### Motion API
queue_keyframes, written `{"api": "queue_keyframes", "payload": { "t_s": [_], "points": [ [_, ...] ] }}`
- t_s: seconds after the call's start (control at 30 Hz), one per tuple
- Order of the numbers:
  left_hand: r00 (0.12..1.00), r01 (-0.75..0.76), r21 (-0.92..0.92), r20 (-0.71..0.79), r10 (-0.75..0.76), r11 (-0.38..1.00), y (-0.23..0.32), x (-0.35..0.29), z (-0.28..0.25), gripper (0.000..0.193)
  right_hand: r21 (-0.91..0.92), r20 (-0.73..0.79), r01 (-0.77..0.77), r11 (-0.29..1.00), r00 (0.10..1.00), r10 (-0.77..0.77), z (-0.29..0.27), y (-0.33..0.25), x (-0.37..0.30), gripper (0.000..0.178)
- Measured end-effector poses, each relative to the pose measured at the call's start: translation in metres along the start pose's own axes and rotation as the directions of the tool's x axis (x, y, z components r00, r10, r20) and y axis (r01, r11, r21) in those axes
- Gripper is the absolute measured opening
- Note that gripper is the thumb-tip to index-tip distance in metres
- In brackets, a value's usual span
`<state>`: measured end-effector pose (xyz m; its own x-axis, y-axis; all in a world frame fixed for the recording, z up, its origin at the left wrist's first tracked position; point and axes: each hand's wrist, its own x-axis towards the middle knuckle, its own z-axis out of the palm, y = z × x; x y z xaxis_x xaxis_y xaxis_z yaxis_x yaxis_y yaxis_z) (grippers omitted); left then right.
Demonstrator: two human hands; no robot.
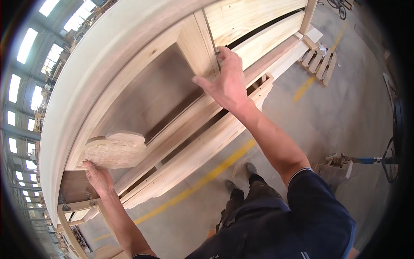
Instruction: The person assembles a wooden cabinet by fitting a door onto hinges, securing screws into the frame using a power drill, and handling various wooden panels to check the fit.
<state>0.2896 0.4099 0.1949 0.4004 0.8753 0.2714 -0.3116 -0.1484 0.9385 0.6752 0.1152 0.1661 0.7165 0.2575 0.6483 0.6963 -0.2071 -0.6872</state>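
Wooden pallet (318,63) (astride a yellow line (304,89)) beyond the right hand (228,82)

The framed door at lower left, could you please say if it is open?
Open: the framed door stands out from the cabinet, its metal hinges exposed.

The floor (360,108) here is smooth and grey, marked with yellow lines (303,89). A slatted wooden pallet (318,64) lies on it; a bicycle (340,7) stands farther off. Bright windows (27,45) line the left side.
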Motion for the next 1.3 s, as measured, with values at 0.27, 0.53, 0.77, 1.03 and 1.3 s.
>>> {"api": "queue_keyframes", "payload": {
  "t_s": [0.27, 0.53, 0.77, 1.03, 1.3],
  "points": [
    [0.999, 0.020, 0.044, -0.035, -0.018, 0.999, 0.003, -0.005, 0.008, 0.078, -0.149, 0.048, -0.026, 0.989, 0.998, 0.033, 0.003, -0.020, 0.009, 0.103],
    [0.999, 0.007, 0.093, -0.042, -0.003, 0.996, 0.007, -0.008, 0.011, 0.078, -0.186, 0.109, -0.229, 0.955, 0.962, 0.252, 0.002, -0.032, 0.014, 0.080],
    [0.998, 0.010, 0.065, -0.062, -0.006, 0.998, 0.008, -0.013, 0.012, 0.073, -0.183, 0.117, -0.219, 0.958, 0.963, 0.242, -0.004, -0.033, 0.014, 0.080],
    [0.943, 0.100, 0.320, -0.333, 0.014, 0.942, -0.006, -0.065, 0.004, 0.040, -0.200, 0.047, -0.129, 0.971, 0.989, 0.141, 0.002, -0.017, 0.025, 0.077],
    [0.734, 0.295, 0.341, -0.678, 0.017, 0.893, -0.059, -0.361, -0.095, 0.014, -0.007, 0.105, 0.067, 0.998, 0.992, -0.066, 0.041, 0.003, 0.011, 0.053]
  ]
}}
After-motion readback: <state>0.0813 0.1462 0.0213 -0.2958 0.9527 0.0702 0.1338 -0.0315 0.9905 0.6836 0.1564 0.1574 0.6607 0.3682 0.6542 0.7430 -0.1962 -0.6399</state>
